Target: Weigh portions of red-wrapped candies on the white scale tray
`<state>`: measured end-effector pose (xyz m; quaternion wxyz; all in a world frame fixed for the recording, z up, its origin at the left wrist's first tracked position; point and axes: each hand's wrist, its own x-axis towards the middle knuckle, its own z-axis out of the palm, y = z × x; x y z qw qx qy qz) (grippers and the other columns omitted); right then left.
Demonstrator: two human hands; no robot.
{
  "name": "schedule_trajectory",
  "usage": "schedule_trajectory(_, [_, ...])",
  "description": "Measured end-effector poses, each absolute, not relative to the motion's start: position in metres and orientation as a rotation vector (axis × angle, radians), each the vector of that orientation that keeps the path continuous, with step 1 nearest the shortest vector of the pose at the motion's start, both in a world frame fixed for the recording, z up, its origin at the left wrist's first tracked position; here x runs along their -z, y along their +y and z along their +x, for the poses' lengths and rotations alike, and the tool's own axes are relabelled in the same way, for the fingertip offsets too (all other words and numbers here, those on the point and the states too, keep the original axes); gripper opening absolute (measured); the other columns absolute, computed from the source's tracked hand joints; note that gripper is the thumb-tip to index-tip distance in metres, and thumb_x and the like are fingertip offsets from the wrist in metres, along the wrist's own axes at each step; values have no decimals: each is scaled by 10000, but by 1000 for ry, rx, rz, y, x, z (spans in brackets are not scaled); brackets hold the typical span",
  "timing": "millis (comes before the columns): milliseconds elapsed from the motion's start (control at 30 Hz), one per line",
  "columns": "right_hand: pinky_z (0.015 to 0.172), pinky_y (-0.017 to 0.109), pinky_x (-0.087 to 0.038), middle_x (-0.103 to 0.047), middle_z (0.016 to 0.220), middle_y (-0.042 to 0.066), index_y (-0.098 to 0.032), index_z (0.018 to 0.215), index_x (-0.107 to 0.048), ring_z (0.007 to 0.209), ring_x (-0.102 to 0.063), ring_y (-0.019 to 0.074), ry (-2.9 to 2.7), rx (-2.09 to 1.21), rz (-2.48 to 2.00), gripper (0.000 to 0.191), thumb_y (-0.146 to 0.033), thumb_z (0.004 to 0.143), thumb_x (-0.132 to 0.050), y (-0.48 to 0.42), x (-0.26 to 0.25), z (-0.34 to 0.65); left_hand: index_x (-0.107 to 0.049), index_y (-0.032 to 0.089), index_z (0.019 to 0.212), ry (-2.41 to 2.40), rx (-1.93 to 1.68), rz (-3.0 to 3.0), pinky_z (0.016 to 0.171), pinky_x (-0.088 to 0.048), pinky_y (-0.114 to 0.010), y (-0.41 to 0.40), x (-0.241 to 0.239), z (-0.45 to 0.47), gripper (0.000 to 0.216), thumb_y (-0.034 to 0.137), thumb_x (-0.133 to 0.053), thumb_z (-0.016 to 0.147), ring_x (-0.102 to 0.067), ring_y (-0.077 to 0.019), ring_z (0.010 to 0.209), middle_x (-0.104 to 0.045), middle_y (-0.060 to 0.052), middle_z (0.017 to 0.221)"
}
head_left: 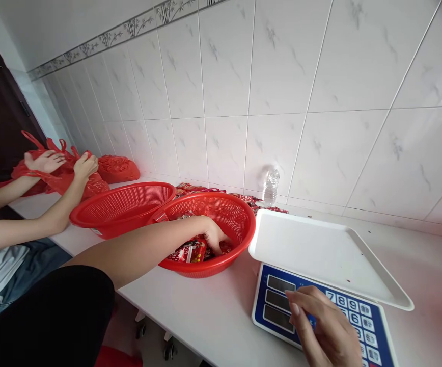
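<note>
My left hand (pixel 215 237) reaches down into a red mesh plastic basket (pixel 244 242). Its fingers dip among small shiny red packets (pixel 190 252) and are partly hidden, so I cannot tell if they grip one. My right hand (pixel 326 323) hovers over the blue keypad of a white digital scale (pixel 278 318). Its fingers are curled, with thumb and index tips close together and nothing visible between them. Behind the keypad, the scale's white tray (pixel 301 239) holds only a few specks.
A second red basket (pixel 121 206) stands left of the first. Further left, another person's hands (pixel 85 165) handle red plastic bags (pixel 66 176). Red patterned wrappers (pixel 198 188) and a clear bottle (pixel 271 187) lie along the tiled wall. Something red sits at the right edge.
</note>
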<state>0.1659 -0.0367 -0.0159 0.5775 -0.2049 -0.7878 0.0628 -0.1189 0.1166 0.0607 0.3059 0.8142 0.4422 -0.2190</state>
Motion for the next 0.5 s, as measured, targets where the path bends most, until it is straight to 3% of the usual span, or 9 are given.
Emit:
schedule_trajectory(133, [511, 235, -476, -597, 706, 37, -161, 1080, -574, 615, -561, 128, -1845, -131, -445, 301, 8, 836, -522, -35, 11, 163, -634, 304, 1217, 1237, 633, 2158, 886, -472, -347, 114, -56, -117, 656, 263, -735, 571, -587, -312, 1115, -660, -19, 1220])
schedule_trajectory(500, [490, 217, -453, -586, 682, 14, -165, 1058, -586, 573, -562, 109, -1847, -150, -509, 241, -38, 865, -518, -29, 16, 160, -689, 245, 991, 1319, 528, 2248, 628, -473, -289, 109, -54, -117, 421, 362, -727, 588, -637, -242, 792, -712, -28, 951])
